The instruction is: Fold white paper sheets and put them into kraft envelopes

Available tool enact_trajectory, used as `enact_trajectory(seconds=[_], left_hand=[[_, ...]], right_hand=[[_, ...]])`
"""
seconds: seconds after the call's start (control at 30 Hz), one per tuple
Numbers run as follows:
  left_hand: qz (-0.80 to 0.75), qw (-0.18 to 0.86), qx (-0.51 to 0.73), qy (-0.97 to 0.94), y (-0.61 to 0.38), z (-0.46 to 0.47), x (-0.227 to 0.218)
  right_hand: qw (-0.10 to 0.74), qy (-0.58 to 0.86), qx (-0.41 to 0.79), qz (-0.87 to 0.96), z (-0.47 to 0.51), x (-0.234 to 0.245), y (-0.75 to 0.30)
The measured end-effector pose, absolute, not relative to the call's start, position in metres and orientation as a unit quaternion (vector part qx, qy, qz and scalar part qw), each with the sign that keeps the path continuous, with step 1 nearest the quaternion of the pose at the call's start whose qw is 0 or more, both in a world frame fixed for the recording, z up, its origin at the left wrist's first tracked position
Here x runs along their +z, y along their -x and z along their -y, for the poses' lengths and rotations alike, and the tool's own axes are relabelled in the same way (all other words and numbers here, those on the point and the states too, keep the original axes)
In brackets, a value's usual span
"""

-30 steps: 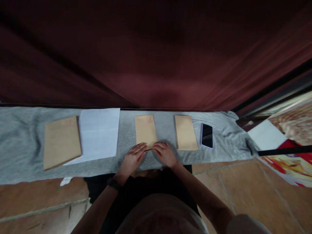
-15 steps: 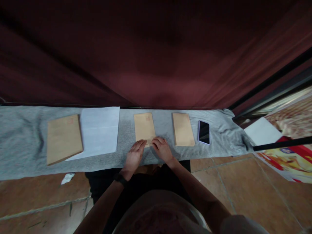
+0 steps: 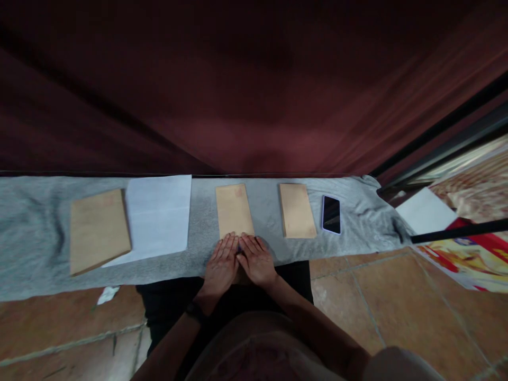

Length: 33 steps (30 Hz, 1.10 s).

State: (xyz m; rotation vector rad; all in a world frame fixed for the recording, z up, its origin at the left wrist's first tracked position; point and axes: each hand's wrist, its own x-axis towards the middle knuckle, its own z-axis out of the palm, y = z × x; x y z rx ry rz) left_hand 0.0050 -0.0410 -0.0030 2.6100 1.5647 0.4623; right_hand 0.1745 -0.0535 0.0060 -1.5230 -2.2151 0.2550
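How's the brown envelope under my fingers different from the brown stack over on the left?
The brown stack looks bigger and thicker, while the brown envelope is narrower and looks thin. The left hand and right hand rest on the envelope's near end; neither touches the stack. The stack overlaps the white paper, while the envelope lies apart from it. Both are brown and lie flat.

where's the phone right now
In the head view, the phone lies on the gray cloth, toward the right, just right of the rightmost brown paper stack.
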Motion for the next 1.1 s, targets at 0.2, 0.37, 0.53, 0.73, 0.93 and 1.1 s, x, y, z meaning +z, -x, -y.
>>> enact_trajectory(seconds=[0.2, 0.37, 0.53, 0.73, 0.93, 1.1], left_hand=[[-0.525, 0.051, 0.180, -0.830, 0.001, 0.045, -0.002], [-0.556, 0.071, 0.192, -0.806, 0.002, 0.052, 0.001], [-0.604, 0.077, 0.199, -0.768, -0.006, 0.052, 0.011], [-0.683, 0.090, 0.207, -0.695, -0.017, 0.021, 0.024], [-0.738, 0.264, 0.324, -0.529, -0.014, -0.011, 0.035], [-0.655, 0.468, 0.451, -0.386, -0.019, -0.018, 0.049]], right_hand=[[0.212, 0.572, 0.067, 0.790, 0.051, 0.004, -0.199], [0.202, 0.580, 0.070, 0.786, 0.051, 0.007, -0.202], [0.191, 0.599, 0.057, 0.776, 0.048, 0.011, -0.189], [0.156, 0.609, 0.060, 0.775, 0.043, 0.017, -0.179], [0.125, 0.618, 0.058, 0.774, 0.037, 0.023, -0.172], [0.142, 0.641, 0.070, 0.751, 0.032, 0.033, -0.164]])
